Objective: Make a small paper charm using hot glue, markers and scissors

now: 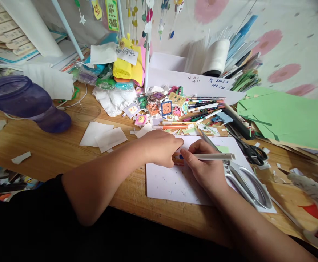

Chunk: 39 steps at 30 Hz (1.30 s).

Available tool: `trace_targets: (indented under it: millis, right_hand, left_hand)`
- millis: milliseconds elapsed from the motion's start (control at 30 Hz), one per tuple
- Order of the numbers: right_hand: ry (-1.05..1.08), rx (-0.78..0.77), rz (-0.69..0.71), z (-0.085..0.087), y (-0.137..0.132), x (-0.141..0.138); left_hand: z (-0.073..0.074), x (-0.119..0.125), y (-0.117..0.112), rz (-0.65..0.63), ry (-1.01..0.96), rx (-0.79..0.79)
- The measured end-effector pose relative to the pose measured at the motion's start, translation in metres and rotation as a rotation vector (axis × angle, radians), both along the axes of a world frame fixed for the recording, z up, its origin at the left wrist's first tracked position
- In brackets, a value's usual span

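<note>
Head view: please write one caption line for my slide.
Right hand holds a white pen over a white sheet; left hand rests on it, scissors nearby.

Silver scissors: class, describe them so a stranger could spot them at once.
On the wooden desk, find the white sheet under the right hand. The silver scissors lie on its right edge, larger and paler than the black scissors behind them.

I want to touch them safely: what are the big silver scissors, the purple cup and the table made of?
Big scissors: shiny grey all over, handles too, so probably bare metal.
Purple cup: see-through and glossy, likely plastic, maybe glass.
Table: yellow-brown with grain lines, wood or a wood-look top, smooth.
</note>
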State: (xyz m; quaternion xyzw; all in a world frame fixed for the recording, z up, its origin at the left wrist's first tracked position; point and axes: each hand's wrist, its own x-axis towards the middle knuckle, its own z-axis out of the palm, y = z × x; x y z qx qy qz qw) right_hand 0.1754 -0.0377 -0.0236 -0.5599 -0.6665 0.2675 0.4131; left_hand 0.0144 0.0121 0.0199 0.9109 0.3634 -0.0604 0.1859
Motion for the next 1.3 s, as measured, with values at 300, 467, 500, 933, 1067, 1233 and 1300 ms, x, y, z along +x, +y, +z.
trace_targets:
  millis: [300, 467, 500, 933, 1067, 1233, 1300]
  right_hand:
    - [-0.002, -0.004, 0.000, 0.002, 0.001, -0.001]
    - [0.227, -0.069, -0.021, -0.001, -0.001, 0.002]
    - [0.315, -0.081, -0.040, -0.003, -0.001, 0.003]
    - [0.272, -0.087, -0.075, -0.010, 0.002, 0.008]
    - [0.197, -0.066, -0.069, -0.008, 0.002, 0.006]
    - [0.091, -0.042, -0.061, -0.001, 0.001, 0.003]
    - [0.056, -0.038, -0.063, 0.000, 0.002, 0.002]
  left_hand:
    - [-0.001, -0.001, 0.002, -0.014, -0.002, -0.005]
    - [0.001, -0.001, 0.002, -0.002, 0.008, -0.010]
    - [0.001, -0.001, 0.002, 0.000, 0.009, -0.012]
    - [0.000, -0.001, 0.002, 0.005, 0.019, -0.021]
    - [0.000, -0.001, 0.002, 0.003, 0.023, -0.026]
    - [-0.001, -0.001, 0.002, -0.003, 0.016, -0.011]
    - [-0.002, -0.001, 0.002, -0.008, 0.012, -0.003]
